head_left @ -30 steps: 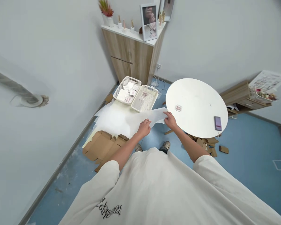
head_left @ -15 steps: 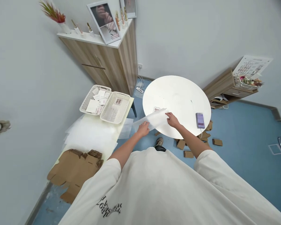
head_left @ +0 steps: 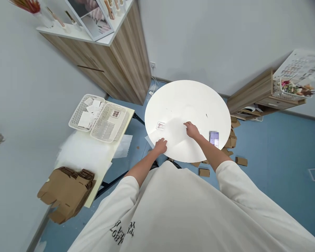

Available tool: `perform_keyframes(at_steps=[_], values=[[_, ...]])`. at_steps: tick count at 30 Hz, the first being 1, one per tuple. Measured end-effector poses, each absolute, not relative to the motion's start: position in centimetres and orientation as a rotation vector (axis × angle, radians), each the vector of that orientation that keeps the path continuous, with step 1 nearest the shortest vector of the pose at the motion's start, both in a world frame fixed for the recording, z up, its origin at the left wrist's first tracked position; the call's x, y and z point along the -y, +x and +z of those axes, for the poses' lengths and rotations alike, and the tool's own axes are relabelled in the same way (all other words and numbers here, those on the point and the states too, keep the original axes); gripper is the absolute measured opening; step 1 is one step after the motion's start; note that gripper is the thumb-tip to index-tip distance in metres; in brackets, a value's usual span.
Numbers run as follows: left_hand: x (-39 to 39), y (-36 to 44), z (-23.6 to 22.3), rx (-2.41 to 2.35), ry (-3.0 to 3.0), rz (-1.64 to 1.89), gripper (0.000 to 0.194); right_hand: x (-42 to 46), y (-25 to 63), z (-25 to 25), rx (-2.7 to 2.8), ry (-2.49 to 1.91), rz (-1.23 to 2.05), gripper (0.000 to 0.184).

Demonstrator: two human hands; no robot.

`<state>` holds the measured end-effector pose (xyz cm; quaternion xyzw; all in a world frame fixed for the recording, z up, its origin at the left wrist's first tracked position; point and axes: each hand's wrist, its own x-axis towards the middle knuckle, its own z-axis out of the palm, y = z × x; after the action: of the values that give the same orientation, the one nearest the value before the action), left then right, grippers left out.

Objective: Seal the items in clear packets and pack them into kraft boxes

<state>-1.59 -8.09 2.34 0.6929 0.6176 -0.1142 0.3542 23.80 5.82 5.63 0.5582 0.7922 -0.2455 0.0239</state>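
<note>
A thin translucent sheet [head_left: 175,131] lies over the near left part of the round white table [head_left: 196,96], one corner hanging past its edge. My left hand [head_left: 160,146] rests on the sheet near the table's front edge, fingers laid out and slightly apart. With fingertips together, my right hand [head_left: 192,130] pinches the sheet's right side near the middle of the table. Just beyond my left hand sits a small clear packet with reddish pieces [head_left: 160,125]. A purple phone-like device [head_left: 214,138], partly blurred out, lies right of my right hand.
To the left, a side table [head_left: 90,199] bears two white baskets [head_left: 96,126], stacked translucent sheets [head_left: 80,150] and flattened cardboard boxes [head_left: 68,189]. Small brown boxes [head_left: 204,172] lie on the blue floor. A wooden cabinet [head_left: 126,59] stands behind left, a low shelf [head_left: 254,92] at right.
The sheet has come down from a raised, slanted position onto the tabletop, uncovering the small packet. Both hands have lowered with it, and the camera view has shifted.
</note>
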Motion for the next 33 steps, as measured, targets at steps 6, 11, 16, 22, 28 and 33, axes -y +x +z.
perform_keyframes(at_steps=[6, 11, 16, 22, 28, 33], values=[[7.4, -0.8, 0.5, -1.611, 1.608, -0.196, 0.052, -3.5, 23.0, 5.8, -2.500, 1.808, -0.651, 0.053], [6.3, 0.4, -0.3, -1.531, 1.554, -0.056, 0.053, 0.5, 22.5, 4.8, -2.372, 1.785, -0.783, 0.050], [4.1, 2.3, -0.4, -1.400, 1.515, 0.043, 0.055, 3.7, 22.2, 3.1, -2.228, 1.755, -0.913, 0.050], [3.6, 2.6, 0.1, -1.390, 1.519, 0.185, 0.048, 6.2, 20.7, 1.8, -2.225, 1.715, -0.919, 0.052], [5.4, -1.7, 0.5, -1.477, 1.882, 0.021, 0.035, 6.5, 21.1, 0.8, -2.267, 1.447, -0.836, 0.054], [6.1, -3.1, 0.6, -1.373, 2.101, -0.155, 0.041, 5.0, 23.5, 0.8, -2.231, 1.505, -0.699, 0.056]])
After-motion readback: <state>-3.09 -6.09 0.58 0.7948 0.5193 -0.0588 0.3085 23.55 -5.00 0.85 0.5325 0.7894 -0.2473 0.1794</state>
